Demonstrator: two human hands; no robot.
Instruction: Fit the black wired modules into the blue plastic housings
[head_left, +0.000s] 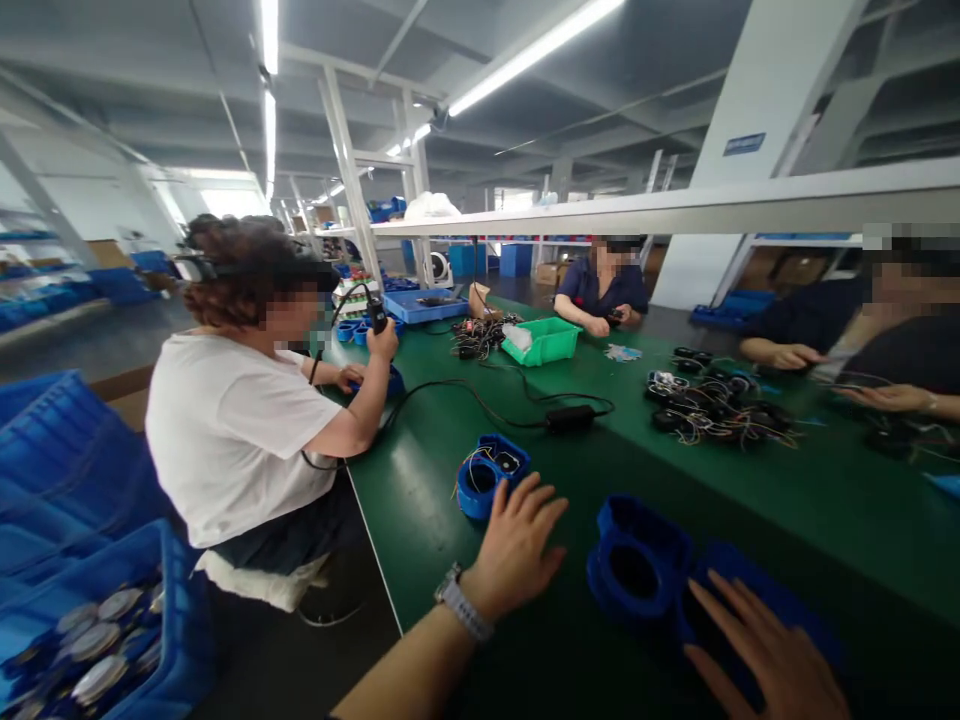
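My left hand (517, 545), with a watch on its wrist, is held over the green table with its fingers spread. Just beyond its fingertips sits a blue plastic housing (480, 497) with a round opening, a black part and thin loose wires. Whether the fingertips touch this housing I cannot tell. My right hand (772, 645) is at the lower right, fingers stretched out over a dark blue housing (791, 590) that it partly hides; contact there is unclear. Between the hands stands another blue housing (637, 565) with a round opening and no wires showing.
A black adapter (570, 418) with its cable lies across the green table (420, 560). Beyond are a green bin (551, 342) and a heap of wired black parts (712, 405). A co-worker (240, 420) on the left holds a black tool (376, 316). Blue crates (176, 610) stand lower left.
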